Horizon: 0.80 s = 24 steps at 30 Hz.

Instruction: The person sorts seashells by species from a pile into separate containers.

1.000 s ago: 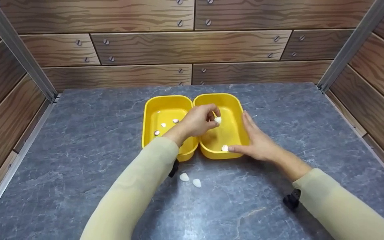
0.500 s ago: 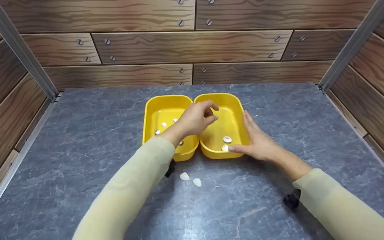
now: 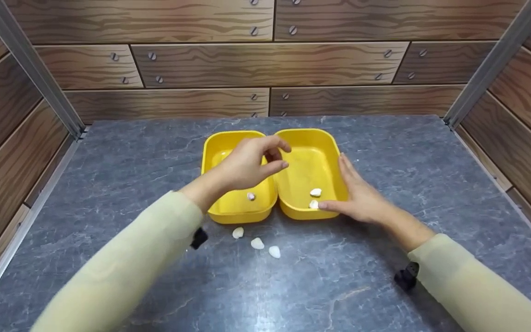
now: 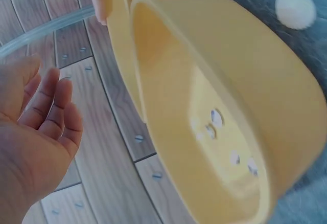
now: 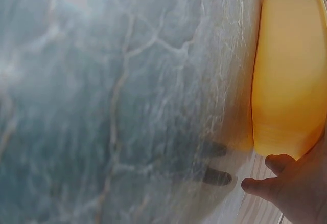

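Note:
Two yellow bins stand side by side, and several small seashells are about them. My left hand point(image 3: 251, 161), fingers loosely bent and holding nothing, hovers over the left bin point(image 3: 242, 216). It hides part of that bin; a shell point(image 3: 251, 196) shows inside, and several shells point(image 4: 210, 130) appear on its floor in the left wrist view. At the right bin point(image 3: 307, 214), my right hand point(image 3: 364, 200) lies against the outer right wall with straight fingers, its thumb across the near corner. Two white shells lie inside near that thumb, one of them point(image 3: 315, 192) farther from the rim.
Three white shells lie in a slanting row on the grey marbled tabletop point(image 3: 321, 286) in front of the bins, one of them point(image 3: 257, 243) in the middle. Wood-patterned panels point(image 3: 265, 64) close off the back and both sides, with metal posts point(image 3: 482, 69) at the corners.
A shell that my left hand held now lies in the right bin. The hand has since moved left over the left bin, uncovering a third shell on the table. My right hand stays put.

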Motion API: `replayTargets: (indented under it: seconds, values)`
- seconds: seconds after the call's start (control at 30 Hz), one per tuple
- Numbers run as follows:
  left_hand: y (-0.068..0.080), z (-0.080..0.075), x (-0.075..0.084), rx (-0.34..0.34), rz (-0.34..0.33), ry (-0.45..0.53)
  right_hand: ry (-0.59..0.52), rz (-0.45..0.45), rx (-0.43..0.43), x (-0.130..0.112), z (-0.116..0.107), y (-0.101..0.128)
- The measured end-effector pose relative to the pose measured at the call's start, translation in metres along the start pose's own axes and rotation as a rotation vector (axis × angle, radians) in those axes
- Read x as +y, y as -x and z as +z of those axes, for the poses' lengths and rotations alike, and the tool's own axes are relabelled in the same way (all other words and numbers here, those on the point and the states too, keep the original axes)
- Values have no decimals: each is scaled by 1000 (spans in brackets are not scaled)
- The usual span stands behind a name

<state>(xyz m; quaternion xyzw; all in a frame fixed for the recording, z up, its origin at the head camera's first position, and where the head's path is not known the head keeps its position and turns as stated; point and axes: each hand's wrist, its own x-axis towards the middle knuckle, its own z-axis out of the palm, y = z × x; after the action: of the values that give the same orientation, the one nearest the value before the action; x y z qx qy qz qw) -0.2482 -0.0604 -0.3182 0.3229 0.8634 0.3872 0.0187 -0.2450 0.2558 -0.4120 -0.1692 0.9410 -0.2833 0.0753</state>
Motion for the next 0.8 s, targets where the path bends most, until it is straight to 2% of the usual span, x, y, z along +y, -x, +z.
replayTargets:
  seconds: [0.27,0.4,0.5,0.8]
  values:
    - [42,-6,9,-44,82,-18,22,-18,3,-5,-1,0]
    - [60,-6,12,-59,142,-39,24,-15,2,-5,0,0]
    - [73,-4,13,-77,160,-37,26,-5,1,-3,0,1]
    - [105,4,3,-133,112,-7,26,-7,8,0,0,1]
